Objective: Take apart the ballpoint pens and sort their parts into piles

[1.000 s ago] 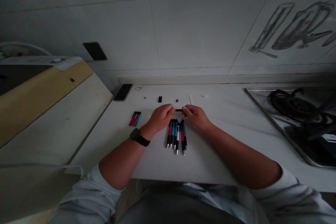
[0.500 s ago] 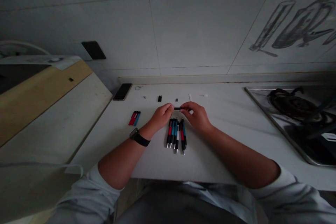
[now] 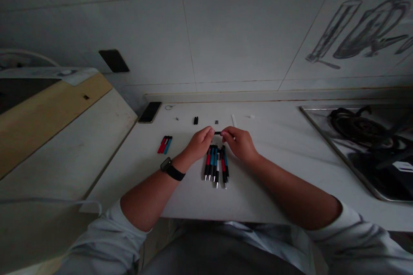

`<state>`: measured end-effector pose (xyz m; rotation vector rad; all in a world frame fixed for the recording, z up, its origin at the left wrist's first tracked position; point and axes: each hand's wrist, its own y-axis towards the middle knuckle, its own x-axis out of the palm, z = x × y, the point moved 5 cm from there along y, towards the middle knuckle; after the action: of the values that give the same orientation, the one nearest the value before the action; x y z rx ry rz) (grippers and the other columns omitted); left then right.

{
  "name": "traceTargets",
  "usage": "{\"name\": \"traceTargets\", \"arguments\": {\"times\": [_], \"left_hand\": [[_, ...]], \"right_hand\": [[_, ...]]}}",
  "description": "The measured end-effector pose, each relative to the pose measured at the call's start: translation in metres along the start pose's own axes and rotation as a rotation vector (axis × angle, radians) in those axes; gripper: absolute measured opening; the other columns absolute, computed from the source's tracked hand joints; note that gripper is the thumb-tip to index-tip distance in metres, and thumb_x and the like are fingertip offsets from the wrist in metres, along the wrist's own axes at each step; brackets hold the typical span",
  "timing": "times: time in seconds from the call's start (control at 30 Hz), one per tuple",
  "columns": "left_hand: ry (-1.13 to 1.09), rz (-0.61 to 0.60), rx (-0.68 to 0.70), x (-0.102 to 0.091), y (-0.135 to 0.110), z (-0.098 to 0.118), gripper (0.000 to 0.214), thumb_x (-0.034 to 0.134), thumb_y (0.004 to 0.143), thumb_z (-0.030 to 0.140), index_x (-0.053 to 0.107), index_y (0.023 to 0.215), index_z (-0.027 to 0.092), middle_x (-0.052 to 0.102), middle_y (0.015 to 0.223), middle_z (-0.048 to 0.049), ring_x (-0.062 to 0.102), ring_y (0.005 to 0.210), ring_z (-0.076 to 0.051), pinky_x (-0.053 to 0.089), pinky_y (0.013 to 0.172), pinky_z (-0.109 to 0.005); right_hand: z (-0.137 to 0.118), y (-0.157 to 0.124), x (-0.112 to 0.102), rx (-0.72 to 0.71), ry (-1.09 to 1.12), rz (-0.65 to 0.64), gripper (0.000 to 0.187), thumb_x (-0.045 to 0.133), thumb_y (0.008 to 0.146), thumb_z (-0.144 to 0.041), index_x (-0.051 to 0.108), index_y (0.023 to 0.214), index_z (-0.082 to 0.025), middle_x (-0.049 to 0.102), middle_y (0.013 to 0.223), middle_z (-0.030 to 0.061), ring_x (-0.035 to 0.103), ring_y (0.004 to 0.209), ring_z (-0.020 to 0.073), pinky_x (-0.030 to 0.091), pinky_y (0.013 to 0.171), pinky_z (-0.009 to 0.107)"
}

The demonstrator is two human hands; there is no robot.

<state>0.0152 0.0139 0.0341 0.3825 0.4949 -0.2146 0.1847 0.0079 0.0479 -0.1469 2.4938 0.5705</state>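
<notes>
My left hand (image 3: 200, 142) and my right hand (image 3: 239, 142) face each other above the counter. Both pinch a thin black pen part (image 3: 217, 133), which lies level between their fingertips; its ends are hidden by the fingers. Just below the hands lies a row of assembled pens (image 3: 212, 164) in red, blue and white with black grips, metal tips pointing towards me. To the left are several red and blue pen barrels (image 3: 164, 145). Behind the hands sit short black pieces (image 3: 195, 120), tiny dark pieces (image 3: 216, 122) and thin white sticks (image 3: 233, 120).
A phone (image 3: 150, 112) lies at the back left of the white counter (image 3: 258, 197), near a thin ring (image 3: 168, 107) and a tiny metal bit (image 3: 177, 118). A small whitish piece (image 3: 251, 116) is at the back. A gas stove (image 3: 364, 137) borders the right, a large board-sided box (image 3: 64, 150) the left.
My right hand's fingers have shifted slightly on the black pen part and closed up at its right end. My left hand keeps its hold. The laid-out pieces stay in place.
</notes>
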Motion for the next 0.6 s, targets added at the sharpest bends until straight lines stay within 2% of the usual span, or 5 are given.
{"name": "traceTargets", "arguments": {"times": [0.13,0.27,0.37,0.47,0.6], "left_hand": [[-0.161,-0.037,-0.084,0.005,0.001,-0.004,0.04,0.039,0.106,0.051,0.045,0.081,0.021,0.048,0.07,0.0014,0.05,0.065,-0.015,0.046,0.063,-0.028],[-0.056,-0.004,-0.027,-0.003,0.003,0.001,0.041,0.038,0.107,0.049,0.045,0.078,0.021,0.048,0.071,0.0008,0.049,0.069,-0.015,0.044,0.066,-0.028],[0.051,0.006,0.029,-0.008,0.003,0.003,0.039,0.038,0.107,0.046,0.043,0.077,0.021,0.048,0.07,0.0012,0.046,0.068,-0.015,0.041,0.066,-0.028],[0.066,-0.008,0.033,-0.007,0.002,0.001,0.036,0.039,0.106,0.044,0.043,0.078,0.021,0.047,0.07,0.0019,0.046,0.068,-0.015,0.039,0.065,-0.028],[0.022,-0.017,-0.014,-0.005,0.003,-0.001,0.035,0.039,0.106,0.042,0.043,0.079,0.021,0.047,0.07,0.0019,0.048,0.068,-0.015,0.039,0.065,-0.028]], "right_hand": [[-0.006,-0.001,-0.004,-0.061,0.013,0.06,0.017,0.059,0.095,-0.033,0.073,0.097,-0.026,0.077,0.096,0.0052,0.07,0.086,0.022,0.051,0.083,0.035],[0.0,0.001,-0.001,-0.025,0.059,0.034,0.024,0.063,0.093,-0.038,0.071,0.111,-0.024,0.076,0.1,0.0067,0.069,0.086,0.0218,0.052,0.08,0.034],[0.01,0.003,0.003,0.049,0.073,-0.04,0.03,0.051,0.1,-0.045,0.07,0.101,-0.023,0.074,0.085,0.0044,0.068,0.078,0.0198,0.049,0.074,0.032],[0.015,0.004,0.004,0.053,0.047,-0.083,0.037,0.044,0.103,-0.042,0.067,0.083,-0.022,0.071,0.074,0.0025,0.065,0.071,0.018,0.047,0.074,0.031],[0.011,0.003,0.001,-0.009,0.07,-0.017,0.017,0.059,0.095,-0.036,0.069,0.101,-0.023,0.075,0.088,0.0032,0.068,0.079,0.0186,0.049,0.076,0.03]]}}
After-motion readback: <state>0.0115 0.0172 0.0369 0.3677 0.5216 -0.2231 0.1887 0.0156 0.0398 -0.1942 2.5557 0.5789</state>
